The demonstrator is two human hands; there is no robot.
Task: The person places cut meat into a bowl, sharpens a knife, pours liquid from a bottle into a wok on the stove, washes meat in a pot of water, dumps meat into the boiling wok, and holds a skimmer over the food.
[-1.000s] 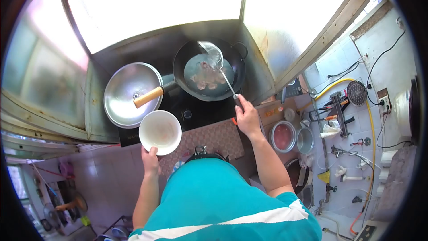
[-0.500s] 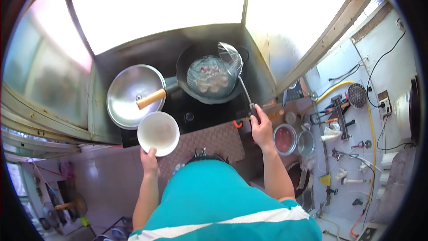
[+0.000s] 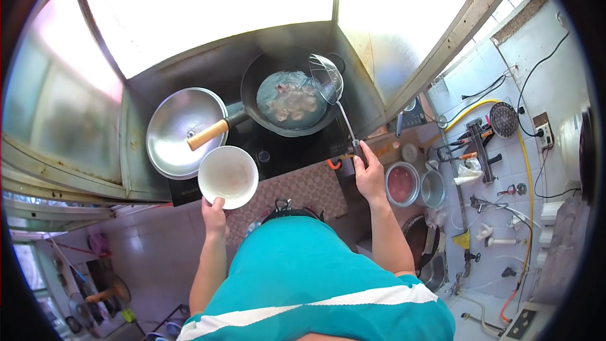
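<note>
My left hand (image 3: pixel 214 215) grips the near rim of a white bowl (image 3: pixel 228 177), whose inside looks bare. The bowl is in front of the stove, close to the wok's wooden handle (image 3: pixel 208 135). In my right hand (image 3: pixel 368 175) is the dark handle of a skimmer (image 3: pixel 327 79); its wire basket is over the right side of the wok (image 3: pixel 249 98). Several pale brownish pieces of food (image 3: pixel 295 102) lie in the clear liquid in the wok. I cannot tell whether the basket touches the wok's wall.
A large metal lid (image 3: pixel 183 104) lies left of the wok on the black stove (image 3: pixel 278 155). To the right stand a bowl with reddish contents (image 3: pixel 402 184) and a metal pot (image 3: pixel 433 188). Tools and cords hang on the tiled wall (image 3: pixel 514 189).
The view has shifted slightly, so the wok and lid appear a little further up and left. The bowl now sits slightly nearer the wok. Both hands keep their holds.
</note>
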